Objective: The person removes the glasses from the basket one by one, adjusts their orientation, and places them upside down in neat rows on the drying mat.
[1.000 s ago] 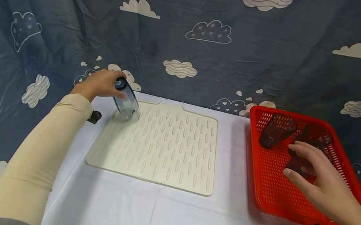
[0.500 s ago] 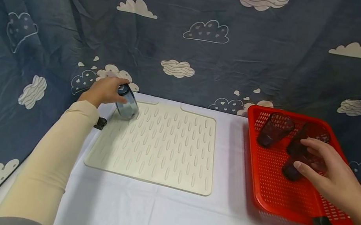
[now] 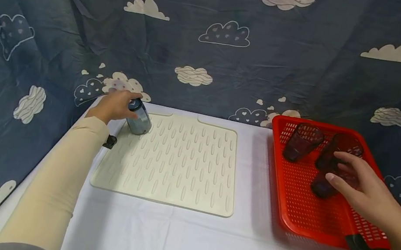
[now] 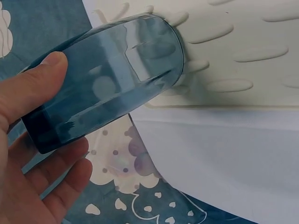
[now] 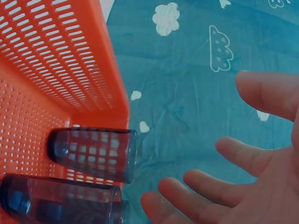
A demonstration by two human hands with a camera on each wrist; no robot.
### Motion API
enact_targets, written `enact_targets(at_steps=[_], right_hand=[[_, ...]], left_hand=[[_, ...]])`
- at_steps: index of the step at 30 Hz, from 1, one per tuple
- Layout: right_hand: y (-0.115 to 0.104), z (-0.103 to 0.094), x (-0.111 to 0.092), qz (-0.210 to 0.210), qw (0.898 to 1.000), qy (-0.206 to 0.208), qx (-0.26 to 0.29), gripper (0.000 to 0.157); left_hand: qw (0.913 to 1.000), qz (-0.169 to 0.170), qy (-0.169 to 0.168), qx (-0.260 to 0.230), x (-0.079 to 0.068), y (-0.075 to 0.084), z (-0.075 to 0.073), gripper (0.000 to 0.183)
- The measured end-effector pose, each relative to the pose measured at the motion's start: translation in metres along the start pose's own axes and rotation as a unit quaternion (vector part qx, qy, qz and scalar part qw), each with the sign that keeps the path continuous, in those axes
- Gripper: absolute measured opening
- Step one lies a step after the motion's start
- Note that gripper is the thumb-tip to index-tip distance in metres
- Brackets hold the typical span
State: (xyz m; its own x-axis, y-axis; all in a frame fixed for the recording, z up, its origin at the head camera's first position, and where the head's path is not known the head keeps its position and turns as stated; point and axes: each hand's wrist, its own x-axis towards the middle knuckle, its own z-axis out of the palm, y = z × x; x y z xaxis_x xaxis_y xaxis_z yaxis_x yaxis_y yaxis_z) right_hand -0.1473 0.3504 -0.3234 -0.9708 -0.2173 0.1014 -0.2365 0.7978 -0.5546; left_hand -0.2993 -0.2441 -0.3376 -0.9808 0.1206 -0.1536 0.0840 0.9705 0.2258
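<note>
A clear blue drinking glass (image 4: pixel 112 70) is upside down, its rim at the back left corner of the cream drying mat (image 3: pixel 178 161). My left hand (image 3: pixel 115 105) grips it near its thick base, thumb on one side and fingers on the other. Over the red basket (image 3: pixel 282 192), my right hand (image 3: pixel 366 192) hovers with fingers spread and relaxed, holding nothing. Inside the basket are three dark glasses: one at the back left (image 3: pixel 302 143), one beside it (image 3: pixel 340 146), and one nearer the front (image 3: pixel 323 185), partly hidden by the right hand.
A white cloth (image 3: pixel 203 249) covers the table under the mat and basket. Behind it hangs a dark blue curtain (image 3: pixel 186 16) with cloud prints, which also runs along the left side. The basket has raised, slotted walls.
My left hand has lowered the blue glass and brought it from a strong tilt to nearer upright on the mat's corner. My right hand has shifted slightly, uncovering more of the front glass.
</note>
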Motion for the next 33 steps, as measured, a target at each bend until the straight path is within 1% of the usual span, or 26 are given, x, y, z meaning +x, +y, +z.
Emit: enact_targets(at_steps=[7, 13, 16, 23, 29, 33], right_hand=[[0.003, -0.001, 0.001, 0.014, 1.000, -0.007, -0.004, 0.064], [0.009, 0.000, 0.000, 0.010, 1.000, -0.001, -0.005, 0.061], [0.009, 0.000, -0.001, 0.013, 1.000, -0.001, -0.005, 0.060], [0.007, 0.002, 0.002, 0.025, 1.000, -0.019, -0.001, 0.062], [0.008, 0.002, 0.003, 0.023, 1.000, -0.017, -0.003, 0.061], [0.009, 0.002, 0.004, 0.027, 0.999, -0.020, -0.005, 0.060]], left_hand=[[0.9999, 0.009, -0.008, 0.007, 0.002, -0.001, 0.003, 0.079], [0.9994, 0.021, -0.018, 0.019, 0.004, -0.002, 0.006, 0.079], [0.9994, 0.017, -0.021, 0.023, 0.005, -0.002, 0.006, 0.079], [0.9997, 0.002, -0.024, 0.008, 0.006, -0.003, 0.007, 0.079], [0.9998, 0.003, -0.017, 0.000, 0.006, -0.002, 0.009, 0.081], [0.9997, 0.004, -0.023, -0.006, 0.006, -0.001, 0.011, 0.085]])
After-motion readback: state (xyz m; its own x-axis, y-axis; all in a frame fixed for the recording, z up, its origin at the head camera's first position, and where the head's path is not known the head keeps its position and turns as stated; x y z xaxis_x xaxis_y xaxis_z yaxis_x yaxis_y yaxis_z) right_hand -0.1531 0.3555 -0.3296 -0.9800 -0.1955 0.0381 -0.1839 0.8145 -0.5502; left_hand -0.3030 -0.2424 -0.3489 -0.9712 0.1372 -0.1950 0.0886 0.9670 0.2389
